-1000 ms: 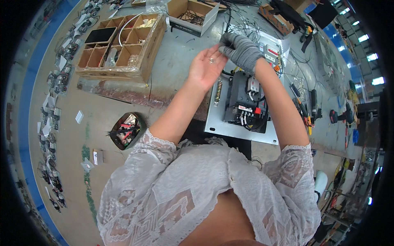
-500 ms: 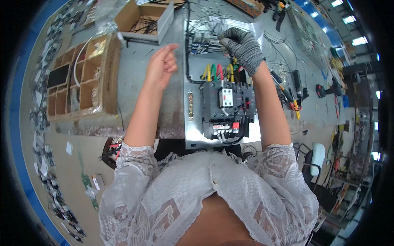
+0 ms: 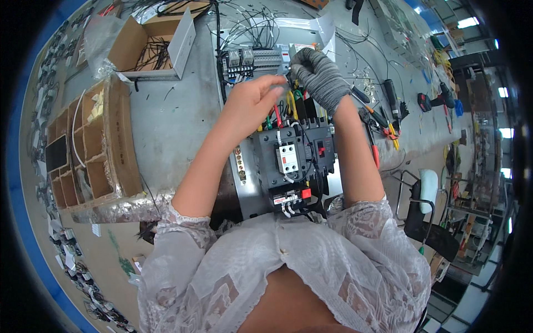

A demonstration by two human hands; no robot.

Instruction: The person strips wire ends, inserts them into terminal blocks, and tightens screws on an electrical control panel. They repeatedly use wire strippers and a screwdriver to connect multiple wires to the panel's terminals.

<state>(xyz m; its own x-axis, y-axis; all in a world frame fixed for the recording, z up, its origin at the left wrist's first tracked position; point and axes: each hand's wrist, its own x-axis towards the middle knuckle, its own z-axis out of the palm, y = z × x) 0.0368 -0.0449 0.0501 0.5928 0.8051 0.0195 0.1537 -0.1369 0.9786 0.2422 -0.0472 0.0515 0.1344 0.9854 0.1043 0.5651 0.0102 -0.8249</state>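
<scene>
My bare left hand (image 3: 252, 104) reaches over the wiring with thumb and index finger slightly apart, holding nothing visible. Its blurred fingertips are close to those of my right hand (image 3: 321, 79), which wears a grey striped knit glove. The gloved fingers are pinched together, but what they hold is hidden. Beneath both hands is a metal mounting plate (image 3: 248, 195) carrying electrical parts. A dark circuit breaker (image 3: 323, 149) and a white-faced contactor (image 3: 287, 159) sit nearest me. Yellow wires (image 3: 291, 104) and red wires (image 3: 278, 115) rise behind them. Relays (image 3: 240, 57) and terminal blocks (image 3: 267, 57) lie farther back.
At left stands a divided cardboard box (image 3: 119, 144); behind it, an open carton (image 3: 179, 53) holds black cable pieces. Screwdrivers (image 3: 391, 97), pliers (image 3: 373, 141) and a cordless drill (image 3: 441, 99) lie to the right. Loose wires (image 3: 258, 28) spread at the back. A chair (image 3: 426, 191) stands right.
My left hand has moved right, over the plate, to beside the gloved right hand. The right hand stays pinched near the wiring. The whole view has shifted, so the bench appears farther left.
</scene>
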